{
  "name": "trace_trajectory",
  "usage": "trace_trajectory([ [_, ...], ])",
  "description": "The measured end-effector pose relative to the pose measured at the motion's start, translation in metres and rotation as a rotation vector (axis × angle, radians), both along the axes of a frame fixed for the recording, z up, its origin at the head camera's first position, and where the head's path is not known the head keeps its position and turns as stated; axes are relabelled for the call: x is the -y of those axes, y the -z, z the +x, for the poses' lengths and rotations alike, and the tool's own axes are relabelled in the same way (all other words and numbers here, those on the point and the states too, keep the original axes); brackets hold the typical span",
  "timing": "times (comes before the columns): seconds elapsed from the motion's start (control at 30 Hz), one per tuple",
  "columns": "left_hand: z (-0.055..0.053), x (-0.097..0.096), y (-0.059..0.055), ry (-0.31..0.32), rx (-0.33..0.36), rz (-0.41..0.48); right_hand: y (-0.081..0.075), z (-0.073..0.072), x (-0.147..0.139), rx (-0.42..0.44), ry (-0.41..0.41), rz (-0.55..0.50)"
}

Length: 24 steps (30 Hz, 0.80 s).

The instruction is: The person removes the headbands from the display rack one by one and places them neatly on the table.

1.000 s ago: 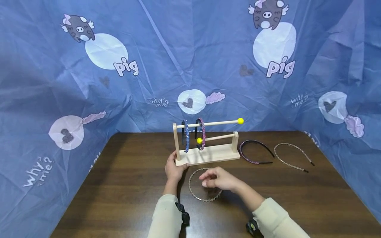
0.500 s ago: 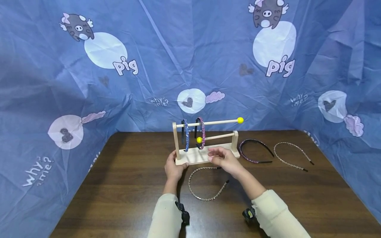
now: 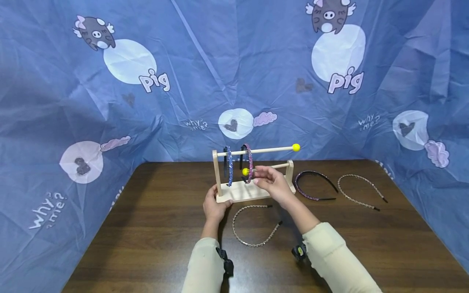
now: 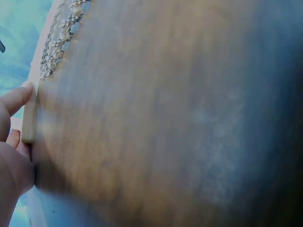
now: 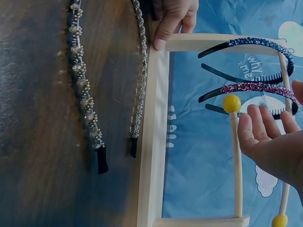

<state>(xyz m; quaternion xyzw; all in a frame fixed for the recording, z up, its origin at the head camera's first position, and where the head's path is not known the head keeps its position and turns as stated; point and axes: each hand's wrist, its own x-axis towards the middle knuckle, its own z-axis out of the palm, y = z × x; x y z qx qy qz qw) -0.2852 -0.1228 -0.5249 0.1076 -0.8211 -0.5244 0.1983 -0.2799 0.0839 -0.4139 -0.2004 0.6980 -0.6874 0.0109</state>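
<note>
**Right hand at the pink headband**

The step seems to be adjusting the pink headband (image 3: pixel 250 162), hung on the rack (image 3: pixel 238 197)'s upper bar, right of the blue headband (image 3: pixel 230 167). The right hand (image 3: pixel 275 185) has thumb and fingers apart; contact is unclear. The left hand (image 3: pixel 215 206) grips the rack's left end. Next probably calls for a light pinch. A second ago, the right hand was over the near beaded headband (image 3: pixel 253 245).

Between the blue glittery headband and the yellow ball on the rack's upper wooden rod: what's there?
Head view: a pink glittery, arched headband with black ends, then bare pale wooden rod.
</note>
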Motion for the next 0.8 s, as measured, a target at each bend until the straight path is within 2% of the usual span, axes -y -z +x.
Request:
trace_trajectory([
  [0.17, 0.000, 0.001, 0.001, 0.001, 0.004, -0.009, 0.013, -0.016, 0.005, -0.008, -0.005, -0.048],
  [0.27, -0.001, 0.002, 0.001, 0.004, 0.009, -0.005, 0.016, -0.019, 0.010, -0.045, 0.001, -0.060],
  [0.4, -0.002, 0.002, 0.001, 0.003, 0.014, -0.002, 0.010, -0.019, 0.016, -0.063, 0.029, -0.068],
  [0.6, -0.003, 0.001, 0.001, 0.002, 0.017, 0.002, 0.011, -0.024, 0.017, -0.016, 0.094, -0.098],
  [0.8, -0.003, 0.001, 0.003, 0.003, 0.016, 0.006, 0.007, -0.025, 0.012, 0.011, 0.099, -0.175],
])
